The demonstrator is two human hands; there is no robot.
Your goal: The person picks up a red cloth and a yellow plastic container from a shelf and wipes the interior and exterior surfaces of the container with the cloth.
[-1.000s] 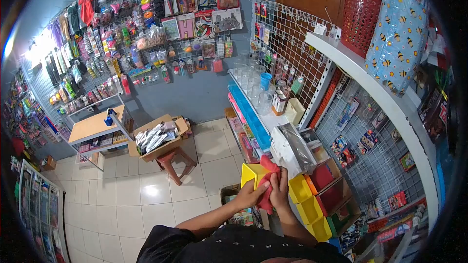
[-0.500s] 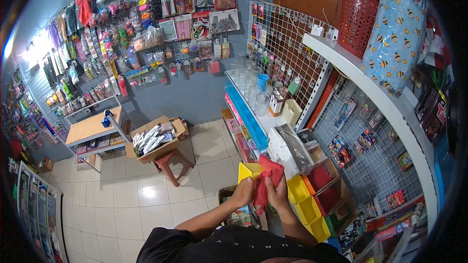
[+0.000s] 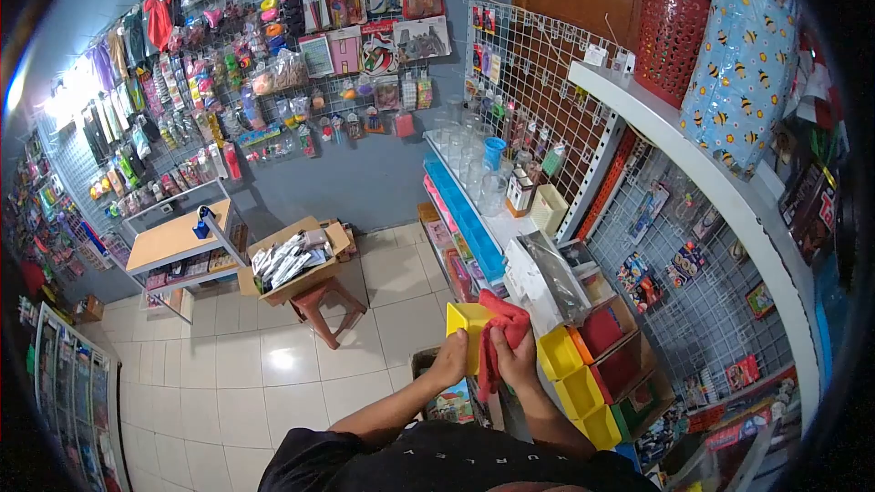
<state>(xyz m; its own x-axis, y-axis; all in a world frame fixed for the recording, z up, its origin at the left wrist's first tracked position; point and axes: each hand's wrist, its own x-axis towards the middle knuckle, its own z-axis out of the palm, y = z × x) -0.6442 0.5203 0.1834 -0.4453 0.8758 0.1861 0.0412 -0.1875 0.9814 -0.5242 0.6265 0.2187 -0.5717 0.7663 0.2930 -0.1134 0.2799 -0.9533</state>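
Note:
A yellow plastic bin [image 3: 463,317] is held up in front of me, its near side gripped by my left hand [image 3: 450,361]. My right hand [image 3: 514,363] has its fingers closed on a red cloth [image 3: 507,317], which is pressed against the right side of the bin and hangs down between my hands. The cloth covers part of the bin, so its far side is hidden. Just right of my right hand stands a row of yellow bins [image 3: 578,392], with their open tops showing.
A white shelf [image 3: 499,226] holds clear glass jars [image 3: 470,159] and a long blue tray [image 3: 463,219]. Cardboard boxes [image 3: 629,366] stand beyond the yellow bins. Across the tiled floor, an open carton [image 3: 258,281] rests on a brown stool [image 3: 321,321]. A curved white shelf [image 3: 670,123] juts in at right.
The red cloth has shifted slightly and uncovers more of the yellow bin's side. My left hand is slightly further left. The whole view has moved a little.

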